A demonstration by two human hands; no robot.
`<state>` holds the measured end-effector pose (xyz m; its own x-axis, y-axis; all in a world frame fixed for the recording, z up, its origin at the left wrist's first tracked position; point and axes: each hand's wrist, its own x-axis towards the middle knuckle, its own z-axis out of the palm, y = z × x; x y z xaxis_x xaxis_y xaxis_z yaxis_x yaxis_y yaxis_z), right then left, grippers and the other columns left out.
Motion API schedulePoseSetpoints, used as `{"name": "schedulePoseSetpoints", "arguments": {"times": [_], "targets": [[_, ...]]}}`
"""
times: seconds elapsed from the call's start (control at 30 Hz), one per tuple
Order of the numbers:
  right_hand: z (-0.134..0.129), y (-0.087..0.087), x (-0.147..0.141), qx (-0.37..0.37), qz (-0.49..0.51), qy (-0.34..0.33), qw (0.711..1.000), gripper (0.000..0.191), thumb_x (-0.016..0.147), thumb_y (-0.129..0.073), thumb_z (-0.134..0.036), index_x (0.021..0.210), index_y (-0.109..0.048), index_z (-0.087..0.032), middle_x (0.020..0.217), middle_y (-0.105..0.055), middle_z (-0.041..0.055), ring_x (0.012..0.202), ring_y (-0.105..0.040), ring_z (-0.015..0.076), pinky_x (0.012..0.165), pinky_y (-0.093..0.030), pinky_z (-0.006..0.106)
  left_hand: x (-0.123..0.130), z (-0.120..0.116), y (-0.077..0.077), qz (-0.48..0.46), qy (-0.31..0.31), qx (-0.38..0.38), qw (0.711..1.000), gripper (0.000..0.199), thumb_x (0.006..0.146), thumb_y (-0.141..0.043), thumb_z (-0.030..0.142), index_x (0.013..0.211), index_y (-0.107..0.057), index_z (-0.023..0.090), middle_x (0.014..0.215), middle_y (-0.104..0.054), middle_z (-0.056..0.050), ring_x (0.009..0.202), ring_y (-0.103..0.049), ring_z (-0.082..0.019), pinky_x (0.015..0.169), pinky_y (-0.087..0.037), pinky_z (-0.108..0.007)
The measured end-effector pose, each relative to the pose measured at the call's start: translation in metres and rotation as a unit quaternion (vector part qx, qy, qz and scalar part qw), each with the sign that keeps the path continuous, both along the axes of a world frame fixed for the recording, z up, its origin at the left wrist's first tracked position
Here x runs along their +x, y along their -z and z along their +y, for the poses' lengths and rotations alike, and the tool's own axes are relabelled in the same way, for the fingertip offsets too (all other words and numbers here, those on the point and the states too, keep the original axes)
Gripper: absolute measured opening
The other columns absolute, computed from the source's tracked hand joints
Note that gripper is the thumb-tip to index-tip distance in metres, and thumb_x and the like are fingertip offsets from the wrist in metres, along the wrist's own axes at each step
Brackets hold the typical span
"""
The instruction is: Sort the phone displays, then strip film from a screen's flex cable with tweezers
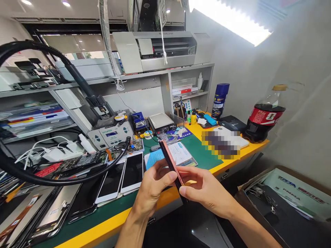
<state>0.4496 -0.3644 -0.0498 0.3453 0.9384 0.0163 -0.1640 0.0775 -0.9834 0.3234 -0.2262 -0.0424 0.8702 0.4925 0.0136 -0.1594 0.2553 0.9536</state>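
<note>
Both of my hands hold a thin pink-edged smartphone (pixel 169 159) edge-on above the front rim of the bench. My left hand (pixel 152 187) grips its left side with thumb and fingers. My right hand (pixel 204 189) pinches its lower end from the right. The phone tilts up and away from me, its dark face turned to the left.
A green mat (pixel 204 151) with a yellow border covers the bench. White phones (pixel 132 172) and screens lie at the left, by a rework station (pixel 111 132), cables and a black hose. A cola bottle (pixel 263 119), spray can (pixel 219 100) and cardboard box (pixel 292 193) are at the right.
</note>
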Motion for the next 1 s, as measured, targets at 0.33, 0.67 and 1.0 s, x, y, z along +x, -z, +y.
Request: {"name": "schedulePoseSetpoints", "arguments": {"times": [0.33, 0.67, 1.0], "targets": [[-0.003, 0.020, 0.008, 0.027, 0.025, -0.034, 0.999, 0.046, 0.079, -0.083, -0.036, 0.122, -0.069, -0.028, 0.111, -0.071, 0.0050, 0.106, -0.063, 0.0228, 0.089, -0.054, 0.037, -0.003, -0.014, -0.018, 0.062, -0.030, 0.033, 0.997, 0.053, 0.081, -0.078, 0.038, 0.125, -0.061, 0.014, 0.127, -0.066, -0.016, 0.109, -0.066, -0.030, 0.079, -0.060, -0.037], [-0.002, 0.019, 0.003, 0.019, 0.084, -0.057, 0.995, 0.048, 0.076, -0.083, -0.038, 0.119, -0.068, -0.022, 0.101, -0.068, 0.0057, 0.094, -0.063, 0.0236, 0.079, -0.057, 0.042, -0.005, -0.018, -0.023, 0.101, -0.040, 0.077, 0.991, 0.054, 0.079, -0.078, 0.043, 0.123, -0.063, 0.016, 0.122, -0.069, -0.013, 0.100, -0.068, -0.027, 0.074, -0.063, -0.039], [-0.008, 0.013, -0.006, 0.015, 0.093, -0.066, 0.993, 0.040, 0.081, -0.077, -0.035, 0.120, -0.071, -0.025, 0.110, -0.073, 0.0077, 0.101, -0.067, 0.0263, 0.083, -0.059, 0.041, -0.012, -0.024, -0.025, 0.104, -0.052, 0.039, 0.992, 0.051, 0.076, -0.081, 0.039, 0.117, -0.063, 0.013, 0.108, -0.072, -0.012, 0.095, -0.069, -0.025, 0.070, -0.062, -0.032]]}}
